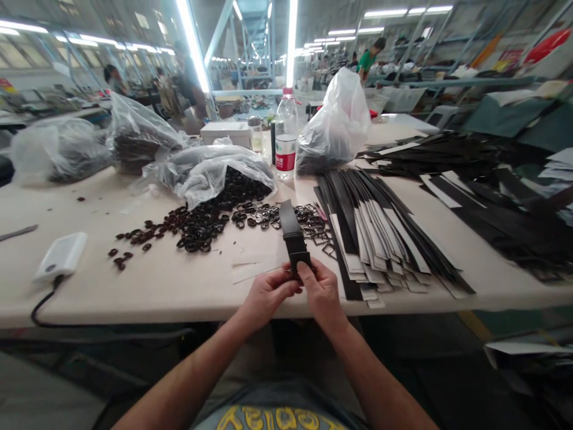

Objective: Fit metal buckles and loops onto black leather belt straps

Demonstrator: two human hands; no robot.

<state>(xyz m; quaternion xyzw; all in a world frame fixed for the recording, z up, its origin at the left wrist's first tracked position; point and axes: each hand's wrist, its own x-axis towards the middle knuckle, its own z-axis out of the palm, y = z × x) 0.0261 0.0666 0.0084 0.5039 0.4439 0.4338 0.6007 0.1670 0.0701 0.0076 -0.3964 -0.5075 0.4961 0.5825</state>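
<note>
2 bare forearms [179, 376] reach in, left hand [268, 294] and right hand [323, 292] pinching a black belt strap [290, 230] just above the tabletop [156, 286]! Right beyond, metal buckles [313, 224] sit beside dark rings [201, 224] spilling from a plastic bag [215, 176], stacked strips [380, 233] alongside.

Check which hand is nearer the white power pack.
Left. The left hand sits to the right of the white power pack, apart from it; the right hand is farther off, beyond the left hand.
</note>
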